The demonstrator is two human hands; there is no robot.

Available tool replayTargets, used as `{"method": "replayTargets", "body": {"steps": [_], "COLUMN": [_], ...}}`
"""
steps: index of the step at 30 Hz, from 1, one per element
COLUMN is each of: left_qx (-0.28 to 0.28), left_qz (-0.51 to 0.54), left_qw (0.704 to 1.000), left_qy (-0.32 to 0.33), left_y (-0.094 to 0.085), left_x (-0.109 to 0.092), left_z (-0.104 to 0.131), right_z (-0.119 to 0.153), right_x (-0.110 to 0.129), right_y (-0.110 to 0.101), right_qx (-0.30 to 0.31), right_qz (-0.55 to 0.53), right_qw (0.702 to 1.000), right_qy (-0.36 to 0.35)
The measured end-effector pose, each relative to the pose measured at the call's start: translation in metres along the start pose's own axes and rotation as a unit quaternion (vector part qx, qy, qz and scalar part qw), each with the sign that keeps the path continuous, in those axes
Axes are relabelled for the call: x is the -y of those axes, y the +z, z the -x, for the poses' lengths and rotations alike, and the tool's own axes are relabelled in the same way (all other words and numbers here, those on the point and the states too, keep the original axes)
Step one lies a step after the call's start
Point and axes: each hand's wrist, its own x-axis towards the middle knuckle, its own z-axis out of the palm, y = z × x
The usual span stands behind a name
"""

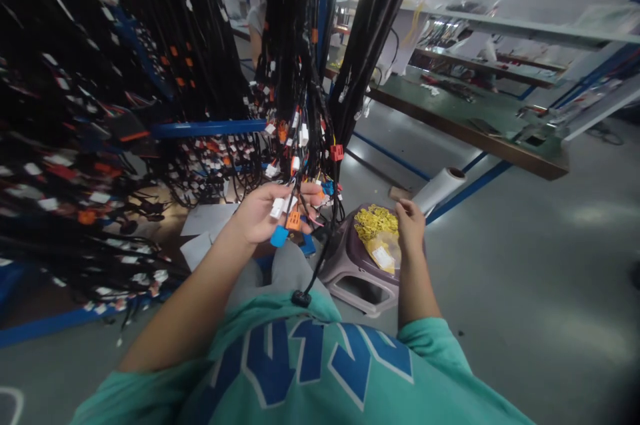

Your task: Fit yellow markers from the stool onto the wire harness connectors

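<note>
My left hand (pixel 265 212) is closed around thin wires of a hanging harness. White connectors (pixel 279 207), an orange connector (pixel 294 220) and a blue connector (pixel 279 236) lie across its fingers. Just right of it, a black cable hangs down to a black connector (pixel 301 298) by the shirt. My right hand (pixel 411 222) has its fingers curled together beside a heap of small yellow parts (pixel 375 222) on a stool (pixel 345 265); what those fingers hold, if anything, is too small to make out. A clear bag with a white label (pixel 383 257) lies on the heap.
Dense black harnesses (pixel 195 32) with many connectors hang from blue bars (pixel 210 128) ahead and to the left. A green-topped workbench (pixel 450 105) stands at the right, with a white roll (pixel 440 188) near its legs. Part of another person's arm (pixel 255 38) shows behind the harnesses.
</note>
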Motion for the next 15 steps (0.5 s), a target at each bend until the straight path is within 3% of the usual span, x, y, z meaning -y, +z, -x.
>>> {"method": "replayTargets", "body": {"steps": [4,8,12,15], "left_qx": [-0.113,-0.205,-0.213,-0.183], "left_qz": [-0.074,-0.125,-0.110,-0.053], "left_qw": [0.991,0.969,0.969,0.981], "left_qy": [0.021,0.050,0.062,0.029], "left_y": [0.008,0.022,0.029,0.026], "left_x": [0.004,0.006,0.003,0.000], "left_z": [-0.002,-0.003,-0.005,-0.007], "right_z": [-0.001,0.004,0.010,0.010], "right_x": [-0.052,-0.087,-0.108,-0.116], "right_y": [-0.029,-0.031,-0.015,-0.006], "right_qx": [0.001,0.093,0.195,0.225], "right_qz": [0.120,0.227,0.293,0.333], "right_qw": [0.990,0.961,0.927,0.909], "right_qy": [0.077,0.126,0.130,0.114]}}
